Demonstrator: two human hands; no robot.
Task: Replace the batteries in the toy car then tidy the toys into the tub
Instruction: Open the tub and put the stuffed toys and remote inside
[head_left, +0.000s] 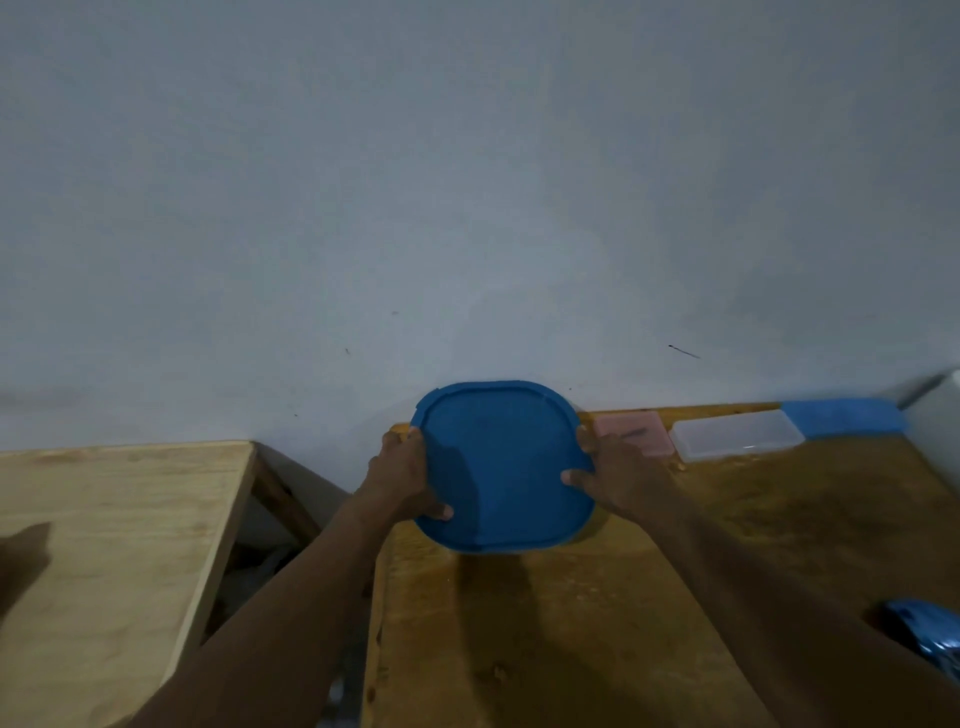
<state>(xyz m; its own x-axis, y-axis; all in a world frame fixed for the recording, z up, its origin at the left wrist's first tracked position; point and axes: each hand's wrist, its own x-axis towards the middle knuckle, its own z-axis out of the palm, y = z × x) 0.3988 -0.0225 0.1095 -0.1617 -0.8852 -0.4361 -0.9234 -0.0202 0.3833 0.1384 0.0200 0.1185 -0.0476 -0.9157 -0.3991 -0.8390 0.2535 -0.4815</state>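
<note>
A person grips a blue tub lid (498, 467) by its two sides at the far edge of a wooden worktop (571, 623), close against a pale wall (467, 208). The left hand (405, 478) curls round the lid's left rim with the thumb on top, and the right hand (613, 478) clasps the right rim the same way. The lid hides whatever lies beneath it. A pink case (631, 434) and a clear case (737, 435) lie side by side along the far edge, with a blue cloth (844, 415) in the far right corner. A shiny blue toy car (927, 636), blurred, sits at the worktop's right edge. A paler wooden table (114, 545) stands apart to the left.
</note>
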